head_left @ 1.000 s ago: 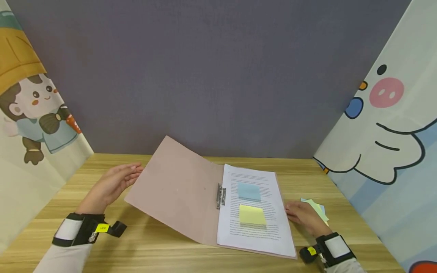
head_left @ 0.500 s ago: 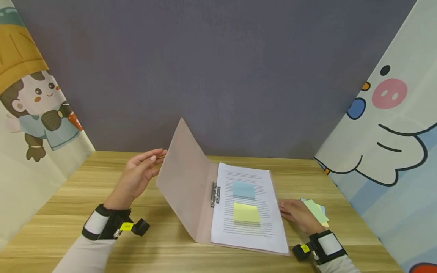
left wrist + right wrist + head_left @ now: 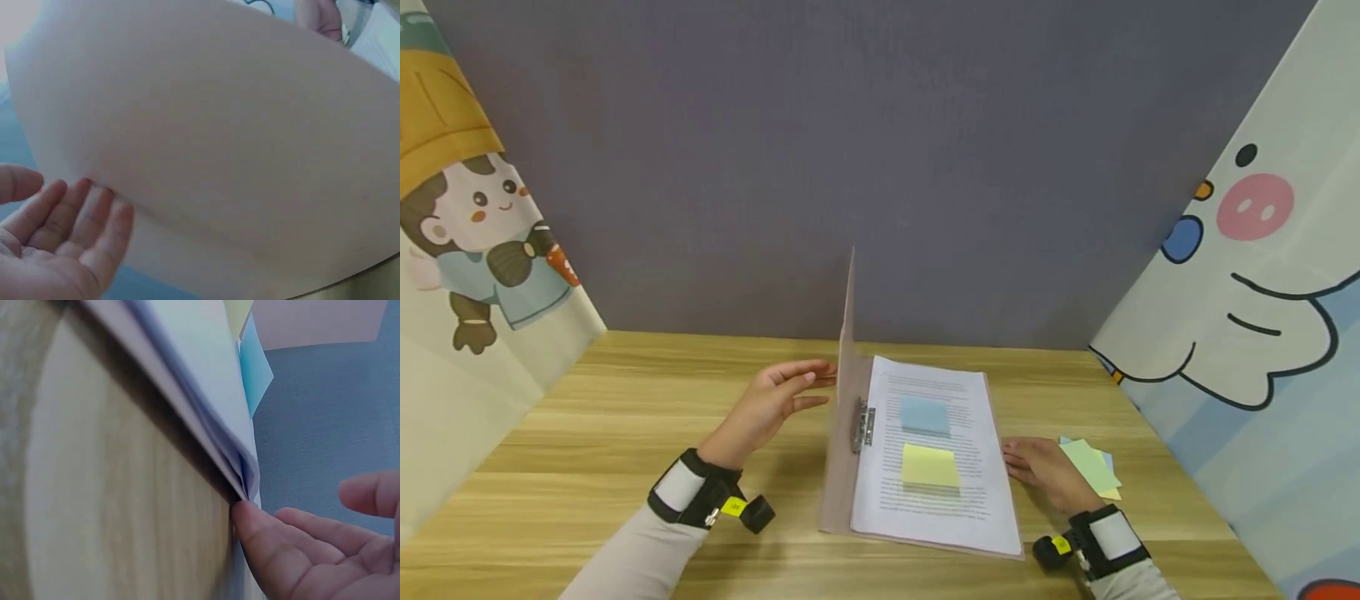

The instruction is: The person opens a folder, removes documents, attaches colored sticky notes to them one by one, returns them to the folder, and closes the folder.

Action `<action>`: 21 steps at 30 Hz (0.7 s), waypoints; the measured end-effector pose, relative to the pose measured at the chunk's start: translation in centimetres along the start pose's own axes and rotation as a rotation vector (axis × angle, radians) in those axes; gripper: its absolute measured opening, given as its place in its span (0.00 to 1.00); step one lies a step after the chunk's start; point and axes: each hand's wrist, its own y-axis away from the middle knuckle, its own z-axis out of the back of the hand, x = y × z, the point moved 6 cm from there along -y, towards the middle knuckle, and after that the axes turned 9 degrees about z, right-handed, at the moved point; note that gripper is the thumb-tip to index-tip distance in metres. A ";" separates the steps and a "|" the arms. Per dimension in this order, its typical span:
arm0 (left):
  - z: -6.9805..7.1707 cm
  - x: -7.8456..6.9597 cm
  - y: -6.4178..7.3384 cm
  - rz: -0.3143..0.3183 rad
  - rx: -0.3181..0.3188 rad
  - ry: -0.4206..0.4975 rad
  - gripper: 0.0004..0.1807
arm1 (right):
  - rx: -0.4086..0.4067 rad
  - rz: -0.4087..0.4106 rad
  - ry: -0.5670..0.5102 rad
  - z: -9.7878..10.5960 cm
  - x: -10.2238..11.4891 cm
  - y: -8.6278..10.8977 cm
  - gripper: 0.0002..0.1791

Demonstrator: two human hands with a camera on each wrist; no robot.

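Note:
A pink file folder (image 3: 842, 467) lies on the table with its left cover (image 3: 206, 144) raised almost upright. Behind that cover, my left hand (image 3: 771, 406) touches its outer face with extended fingertips. Printed sheets (image 3: 936, 517) lie in the folder beside a metal clip (image 3: 862, 425). A blue sticky note (image 3: 925, 415) and, below it, a yellow sticky note (image 3: 930, 467) are on the top sheet. My right hand (image 3: 1048, 471) rests on the table at the folder's right edge. In the right wrist view, its fingertips (image 3: 247, 515) are right at the edge of the folder and sheets.
Several loose sticky notes (image 3: 1090, 465), green, blue and yellow, lie on the wooden table (image 3: 700, 383) just beyond my right hand. A grey panel (image 3: 880, 167) stands at the back. Cartoon-printed panels (image 3: 1262, 275) flank both sides.
The folder's left cover has swung up from a low slant to nearly vertical, with my left hand moving right behind it. The folder and right hand have shifted slightly left.

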 end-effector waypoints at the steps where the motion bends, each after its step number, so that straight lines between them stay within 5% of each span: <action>1: -0.1 0.5 -0.2 0.036 -0.018 -0.024 0.15 | 0.001 0.001 -0.004 0.0 0.0 0.0 0.24; 9: -0.7 3.6 -0.7 0.206 -0.055 -0.220 0.22 | 0.006 0.004 -0.049 -0.2 0.1 -0.1 0.23; 18: -0.1 8.7 -0.7 0.426 0.040 -0.429 0.23 | 0.032 0.023 -0.106 -0.2 0.3 -0.1 0.28; 21: -0.3 9.5 -0.5 0.441 0.079 -0.592 0.20 | 0.041 0.033 -0.125 -0.2 0.4 0.0 0.27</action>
